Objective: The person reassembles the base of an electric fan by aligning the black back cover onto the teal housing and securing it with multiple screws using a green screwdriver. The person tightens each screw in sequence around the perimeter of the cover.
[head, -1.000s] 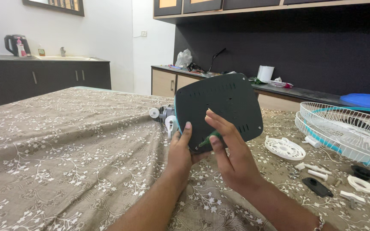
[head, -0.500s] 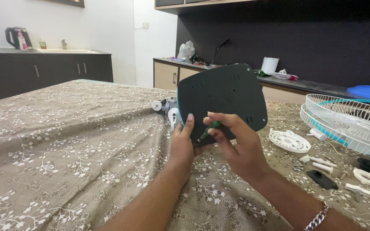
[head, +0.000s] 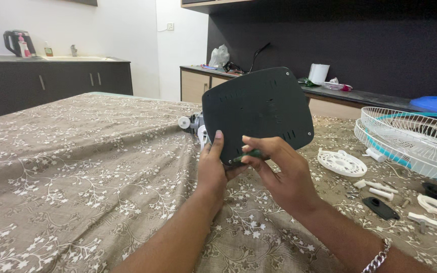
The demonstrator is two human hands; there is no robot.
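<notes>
I see a bed spread [head: 77,167] with a brown, white-flowered pattern filling the frame, and everything lies on it. At about two o'clock from the hands sits a white wire fan guard [head: 410,139] with a teal rim. The largest thing in hand is the dark fan base plate [head: 256,108], held up on edge, its flat vented underside facing me, tilted a little with its top leaning to the right.

My left hand [head: 212,169] clamps the plate's lower edge at six o'clock, thumb pressed flat up against the dark face, the other fingers hidden behind it. My right hand [head: 284,174] sits just beside it at four o'clock, fingers pinched narrow around a small green-handled screwdriver [head: 244,155]; its tip points toward eight o'clock, down at the plate's lower corner near my left thumb. I cannot tell whether the tip touches the plate.

Behind the plate at nine o'clock, a grey fan motor [head: 194,124] with white knobs peeks out. At three o'clock from my right hand lies a round white slotted cap [head: 341,163], and farther right small white and black loose parts [head: 380,199] are scattered.
</notes>
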